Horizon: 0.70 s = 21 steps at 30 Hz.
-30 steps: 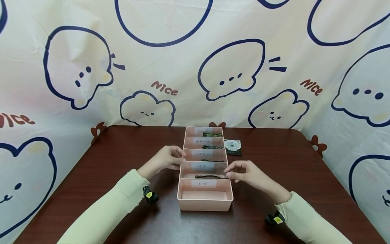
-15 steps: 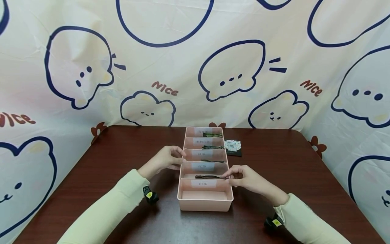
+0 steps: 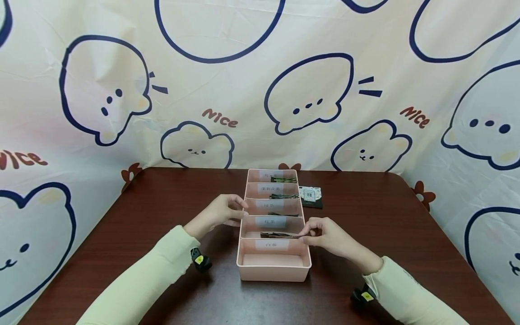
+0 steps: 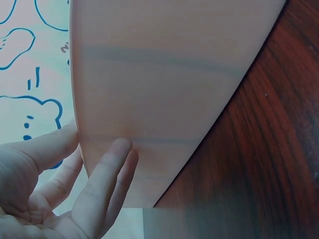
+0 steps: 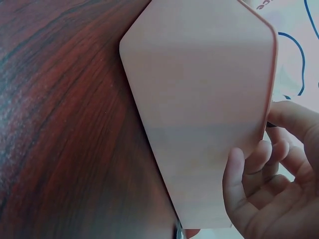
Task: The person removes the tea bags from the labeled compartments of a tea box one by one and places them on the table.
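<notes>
A long pink divided box [image 3: 273, 273] stands on the table, a paper label with Chinese tea names in each compartment. My left hand [image 3: 221, 211] holds the rim at the box's left side; in the left wrist view two fingers [image 4: 117, 154] lie against the outer wall. My right hand [image 3: 325, 234] reaches over the right rim and pinches the end of dark tea packets [image 3: 278, 235] in the second compartment from the front. How many it pinches is hidden. In the right wrist view a dark tip shows under a finger [image 5: 291, 113] at the rim.
Green packets [image 3: 283, 179] and dark packets [image 3: 283, 196] lie in compartments further back. A flat dark-and-white tea sachet [image 3: 311, 197] lies on the brown table [image 3: 365, 203] right of the box. A patterned cloth backdrop [image 3: 243, 90] rises behind the table.
My right hand has moved from the right rim inward over the dark packets, then slightly back and up. The dark packets look more spread. The left hand and the box have stayed put.
</notes>
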Available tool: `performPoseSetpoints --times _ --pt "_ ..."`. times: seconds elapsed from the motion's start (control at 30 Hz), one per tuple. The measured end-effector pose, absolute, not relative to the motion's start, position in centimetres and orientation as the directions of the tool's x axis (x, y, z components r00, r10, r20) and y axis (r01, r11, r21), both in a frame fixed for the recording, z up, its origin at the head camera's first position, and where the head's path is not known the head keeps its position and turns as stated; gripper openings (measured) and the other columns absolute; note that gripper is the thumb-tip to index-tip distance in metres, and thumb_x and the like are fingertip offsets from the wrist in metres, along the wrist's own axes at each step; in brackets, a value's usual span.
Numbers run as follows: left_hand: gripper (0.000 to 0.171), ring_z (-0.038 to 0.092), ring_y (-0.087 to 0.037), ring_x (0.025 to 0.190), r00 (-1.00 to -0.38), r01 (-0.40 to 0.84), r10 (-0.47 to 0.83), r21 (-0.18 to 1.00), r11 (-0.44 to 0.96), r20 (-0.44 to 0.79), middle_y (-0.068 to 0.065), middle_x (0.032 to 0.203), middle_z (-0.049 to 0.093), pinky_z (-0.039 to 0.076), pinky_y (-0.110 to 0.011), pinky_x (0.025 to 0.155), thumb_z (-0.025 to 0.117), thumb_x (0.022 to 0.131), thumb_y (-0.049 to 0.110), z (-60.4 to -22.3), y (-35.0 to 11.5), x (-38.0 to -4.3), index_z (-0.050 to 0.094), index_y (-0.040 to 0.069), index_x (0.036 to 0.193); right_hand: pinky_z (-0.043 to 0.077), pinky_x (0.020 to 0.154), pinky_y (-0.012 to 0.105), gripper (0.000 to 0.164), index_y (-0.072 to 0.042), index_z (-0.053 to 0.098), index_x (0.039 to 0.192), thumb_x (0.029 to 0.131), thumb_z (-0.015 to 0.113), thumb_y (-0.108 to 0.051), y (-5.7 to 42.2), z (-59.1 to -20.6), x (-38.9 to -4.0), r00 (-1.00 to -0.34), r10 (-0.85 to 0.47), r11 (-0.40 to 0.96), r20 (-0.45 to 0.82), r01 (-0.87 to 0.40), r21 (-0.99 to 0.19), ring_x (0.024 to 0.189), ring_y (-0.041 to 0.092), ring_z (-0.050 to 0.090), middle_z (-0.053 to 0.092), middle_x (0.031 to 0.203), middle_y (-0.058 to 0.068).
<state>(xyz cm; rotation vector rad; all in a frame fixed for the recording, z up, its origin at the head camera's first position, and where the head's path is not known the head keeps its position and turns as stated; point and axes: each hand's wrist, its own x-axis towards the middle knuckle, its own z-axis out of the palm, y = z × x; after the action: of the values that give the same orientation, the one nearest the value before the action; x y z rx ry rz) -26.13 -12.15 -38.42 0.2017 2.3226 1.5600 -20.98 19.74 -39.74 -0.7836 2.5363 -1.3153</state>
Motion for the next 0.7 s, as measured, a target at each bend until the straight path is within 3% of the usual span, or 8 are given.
performPoseSetpoints --times 0.57,0.7 --pt "0.027 0.066 -0.019 0.079 -0.931 -0.068 0.308 0.922 0.382 -0.196 -0.016 0.1 0.061 0.06 -0.043 0.076 0.072 0.085 0.004 -38.3 -12.2 -26.1 0.062 -0.004 0.109 0.033 0.053 0.018 0.024 -0.008 0.062 0.07 0.075 0.083 -0.017 19.5 -38.5 -21.2 -0.865 -0.493 0.469 0.092 -0.353 -0.81 0.061 0.005 0.039 0.046 0.064 -0.005" --pt "0.027 0.066 -0.019 0.079 -0.93 -0.07 0.31 0.924 0.376 -0.197 -0.016 0.099 0.061 0.06 -0.042 0.076 0.073 0.085 0.004 -38.3 -12.3 -26.1 0.062 -0.004 0.108 0.036 0.052 0.02 0.024 -0.008 0.062 0.071 0.074 0.084 -0.017 19.7 -38.2 -21.1 -0.857 -0.505 0.442 0.1 -0.357 -0.823 0.062 0.006 0.042 0.05 0.068 -0.003"
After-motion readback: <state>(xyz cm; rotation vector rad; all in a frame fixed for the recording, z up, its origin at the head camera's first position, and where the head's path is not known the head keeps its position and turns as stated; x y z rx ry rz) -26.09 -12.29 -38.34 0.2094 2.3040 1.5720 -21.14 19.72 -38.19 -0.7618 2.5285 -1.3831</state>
